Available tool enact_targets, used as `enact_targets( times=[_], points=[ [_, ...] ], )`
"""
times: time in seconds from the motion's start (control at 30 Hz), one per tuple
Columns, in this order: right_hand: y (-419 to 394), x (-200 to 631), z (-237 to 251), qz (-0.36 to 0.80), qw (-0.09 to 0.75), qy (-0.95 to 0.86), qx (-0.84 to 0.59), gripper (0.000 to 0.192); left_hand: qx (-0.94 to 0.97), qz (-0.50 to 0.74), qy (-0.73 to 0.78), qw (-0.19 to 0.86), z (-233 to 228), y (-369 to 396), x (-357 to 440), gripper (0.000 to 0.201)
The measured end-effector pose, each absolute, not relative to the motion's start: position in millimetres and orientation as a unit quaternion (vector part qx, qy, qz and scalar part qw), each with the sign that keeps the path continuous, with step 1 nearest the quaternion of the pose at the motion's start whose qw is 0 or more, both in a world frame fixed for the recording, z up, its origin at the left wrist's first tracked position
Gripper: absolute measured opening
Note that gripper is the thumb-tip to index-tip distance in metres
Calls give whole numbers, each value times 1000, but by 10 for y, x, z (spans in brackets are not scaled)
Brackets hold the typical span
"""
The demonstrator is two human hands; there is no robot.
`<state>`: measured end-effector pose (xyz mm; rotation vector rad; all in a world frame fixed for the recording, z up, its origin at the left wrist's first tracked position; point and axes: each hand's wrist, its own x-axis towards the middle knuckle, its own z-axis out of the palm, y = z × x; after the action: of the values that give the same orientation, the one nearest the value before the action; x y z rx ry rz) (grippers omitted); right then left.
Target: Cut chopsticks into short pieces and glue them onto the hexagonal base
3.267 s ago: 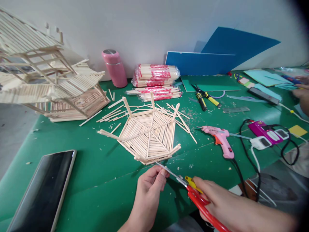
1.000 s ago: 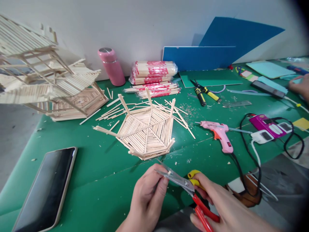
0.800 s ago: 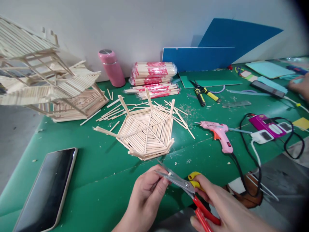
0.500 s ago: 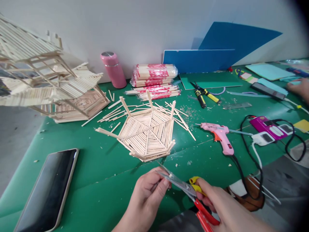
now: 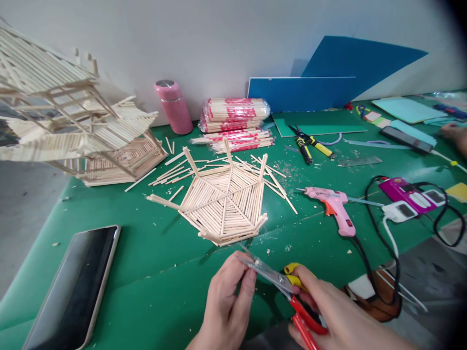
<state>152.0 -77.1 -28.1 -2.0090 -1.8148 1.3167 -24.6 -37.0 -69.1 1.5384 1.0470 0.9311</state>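
In my right hand is a pair of scissors with red and yellow handles, its blades pointing up and left. My left hand pinches a small piece of wooden stick at the blades; most of it is hidden by the fingers. Just beyond the hands, a hexagonal base of wooden sticks lies on the green table, with short posts rising at its corners. Loose wooden sticks lie around its far side.
A pink glue gun and a purple power strip with cables lie at right. Left are a phone and a tiered stick pavilion. Behind stand a pink flask, bundled sticks and pliers. Another person's hand is at far right.
The scissor blades look closer together around the stick piece. My left hand has turned slightly more upright. The other person's hand has shifted a little right.
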Motion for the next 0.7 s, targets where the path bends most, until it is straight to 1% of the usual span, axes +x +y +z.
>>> enact_targets(
  times=[0.2, 0.37, 0.57, 0.7],
  points=[
    [-747, 1509, -207, 432, 22, -606, -668, 32, 568, 362, 381, 634, -719, -352, -329, 17],
    [-789, 1517, -229, 426, 24, -608, -670, 28, 499, 351, 370, 700, -717, -332, -343, 16],
    [-790, 1527, -233, 434, -2, -597, -675, 25, 447, 343, 384, 732, -756, -344, -317, 18],
    [-749, 1528, -261, 436, 22, -587, -681, 15, 446, 336, 428, 711, -816, -342, -289, 21]
  ],
)
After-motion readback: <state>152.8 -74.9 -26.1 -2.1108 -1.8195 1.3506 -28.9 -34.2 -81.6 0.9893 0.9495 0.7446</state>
